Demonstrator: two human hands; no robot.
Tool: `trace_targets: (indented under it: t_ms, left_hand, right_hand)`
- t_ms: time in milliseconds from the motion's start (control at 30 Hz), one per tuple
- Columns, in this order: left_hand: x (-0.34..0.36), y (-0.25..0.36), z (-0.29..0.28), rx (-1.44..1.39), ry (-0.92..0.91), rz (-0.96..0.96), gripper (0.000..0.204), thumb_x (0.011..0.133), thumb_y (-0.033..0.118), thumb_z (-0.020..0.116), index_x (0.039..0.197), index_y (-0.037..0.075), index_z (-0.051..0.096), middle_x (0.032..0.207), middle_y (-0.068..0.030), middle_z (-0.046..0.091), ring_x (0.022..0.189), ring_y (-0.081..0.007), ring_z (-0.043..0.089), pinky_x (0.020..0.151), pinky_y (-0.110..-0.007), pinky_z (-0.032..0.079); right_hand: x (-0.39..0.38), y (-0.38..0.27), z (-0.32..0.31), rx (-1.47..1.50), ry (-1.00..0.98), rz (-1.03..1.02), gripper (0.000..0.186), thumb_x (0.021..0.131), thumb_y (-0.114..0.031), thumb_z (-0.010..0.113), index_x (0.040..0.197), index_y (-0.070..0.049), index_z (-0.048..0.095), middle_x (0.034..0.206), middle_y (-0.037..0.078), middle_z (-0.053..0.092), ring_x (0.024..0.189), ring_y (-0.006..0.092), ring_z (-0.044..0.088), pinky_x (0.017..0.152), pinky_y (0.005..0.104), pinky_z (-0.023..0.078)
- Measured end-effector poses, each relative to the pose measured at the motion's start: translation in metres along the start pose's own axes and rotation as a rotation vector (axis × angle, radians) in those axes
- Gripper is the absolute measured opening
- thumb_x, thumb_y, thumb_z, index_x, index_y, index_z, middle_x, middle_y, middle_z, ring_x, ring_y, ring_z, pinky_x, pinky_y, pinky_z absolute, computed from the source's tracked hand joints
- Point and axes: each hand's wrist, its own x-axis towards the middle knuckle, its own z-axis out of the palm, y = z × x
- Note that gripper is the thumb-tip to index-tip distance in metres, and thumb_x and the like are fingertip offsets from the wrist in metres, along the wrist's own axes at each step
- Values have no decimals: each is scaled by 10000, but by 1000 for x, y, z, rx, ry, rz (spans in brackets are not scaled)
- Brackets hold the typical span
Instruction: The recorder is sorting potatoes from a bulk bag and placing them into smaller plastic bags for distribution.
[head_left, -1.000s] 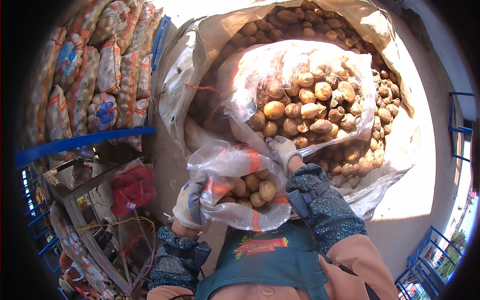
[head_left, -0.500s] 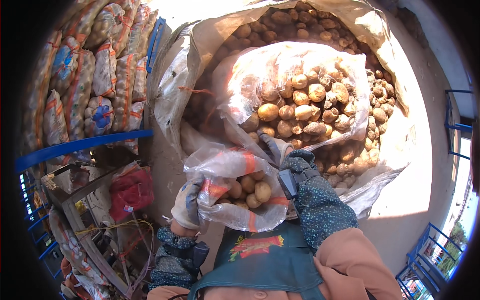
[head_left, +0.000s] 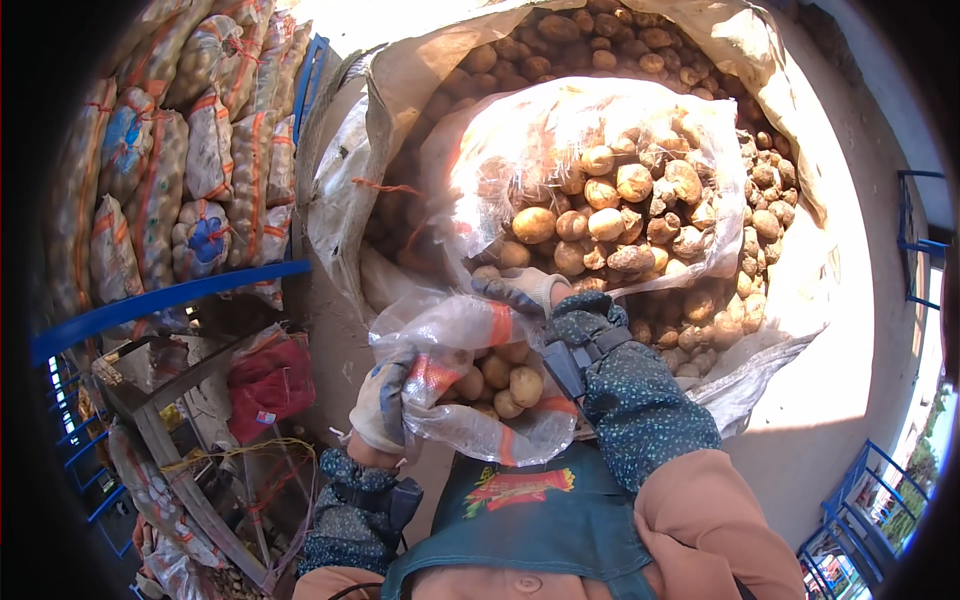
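Observation:
My left hand (head_left: 383,400), in a light glove with grey patches, grips the side of a clear orange-striped plastic bag (head_left: 490,440) that holds several potatoes (head_left: 525,386). My right hand (head_left: 515,290), also gloved, is above that bag's far rim, its fingers bent leftward by potatoes; what they hold is hidden. Beyond it, a large torn clear bag (head_left: 580,105) with rough-skinned and smooth potatoes (head_left: 605,225) lies in a big whitish woven sack (head_left: 345,190) of loose potatoes (head_left: 655,40).
At left, striped potato sacks (head_left: 150,200) are stacked behind a blue rail (head_left: 180,290). Below are a metal cart frame (head_left: 150,405), a red cloth (head_left: 268,385) and yellow cord. Blue railings (head_left: 850,505) run along the right, beside the concrete floor (head_left: 800,470).
My right hand has moved left from the potato pile toward the small bag's far rim, its fingers drawing together. My left hand and its bag shifted slightly left and down in view.

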Motion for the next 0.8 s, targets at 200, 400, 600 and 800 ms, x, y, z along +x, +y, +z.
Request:
trace_targets:
  t_ms: [200, 400, 600, 800]
  left_hand:
    - [0, -1, -7, -107, 51, -54, 281, 924, 229, 525, 1084, 1, 564, 962, -80, 618, 814, -147, 604, 692, -271, 501]
    - [-5, 11, -5, -225, 55, -126, 304, 921, 208, 526, 1122, -19, 545, 1019, -110, 613, 883, -170, 605, 757, -282, 504]
    - [-12, 21, 0, -245, -4, -95, 324, 929, 213, 512, 1145, -28, 534, 1057, -120, 607, 908, -175, 604, 789, -289, 501]
    - [-16, 22, -1, -359, 3, -158, 325, 938, 226, 504, 1144, -24, 533, 1045, -123, 609, 906, -184, 606, 787, -299, 507]
  right_hand:
    - [-11, 13, 18, 744, 208, 278, 572, 728, -432, 713, 1118, -28, 600, 1029, 89, 633, 947, 194, 597, 840, 319, 462]
    - [-65, 23, 23, 1645, 132, -239, 475, 860, -350, 605, 1213, -47, 513, 1166, 97, 536, 1104, 232, 503, 959, 411, 391]
    - [-119, -14, 6, 1745, 96, -174, 551, 847, -357, 614, 1273, -44, 461, 1260, 93, 502, 1170, 257, 480, 968, 401, 402]
    - [-129, -54, 15, 72, 202, 111, 513, 806, -306, 687, 1219, -40, 538, 1162, 112, 590, 978, 164, 603, 853, 302, 471]
